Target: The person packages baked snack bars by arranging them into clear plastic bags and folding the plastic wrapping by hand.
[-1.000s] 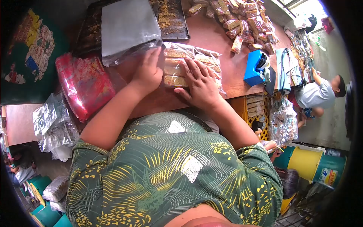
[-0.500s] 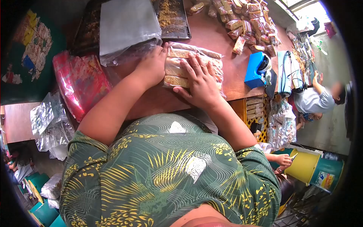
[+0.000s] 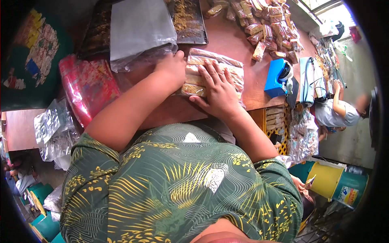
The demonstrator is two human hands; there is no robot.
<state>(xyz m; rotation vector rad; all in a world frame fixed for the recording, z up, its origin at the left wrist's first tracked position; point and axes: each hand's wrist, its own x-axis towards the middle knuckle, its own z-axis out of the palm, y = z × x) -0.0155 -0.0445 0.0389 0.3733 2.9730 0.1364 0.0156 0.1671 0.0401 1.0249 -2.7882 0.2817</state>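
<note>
From where I stand, the clear-wrapped packet of golden-brown bars (image 3: 194, 77) lies flat on the brown table (image 3: 229, 42), right in front of the person in the green patterned top (image 3: 162, 178). The right hand (image 3: 222, 90) rests palm down over it, fingers a little apart and thumb out at the near edge, pressing rather than gripping. The left hand (image 3: 172, 72) is bent against the packet's left side; its fingertips are tucked from sight, so I can't tell whether they pinch the wrapper.

As for print, a teal bucket (image 3: 357, 184) carries a red, yellow and blue label (image 3: 347, 196), perhaps a product sticker, though the lettering is too small and skewed to read. The big green drum (image 3: 44, 95) on the left wears torn patches of white, yellow and blue paper (image 3: 42, 54). Beside the left forearm sits a glossy red plastic bundle (image 3: 90, 89). Beyond the hands, a stack of clear plastic sheets (image 3: 142, 30) overlaps a dark tray with crumbs (image 3: 204, 34). To the right stands a blue tape dispenser (image 3: 274, 77), with a heap of small wrapped bars (image 3: 277, 30) farther back.
</note>
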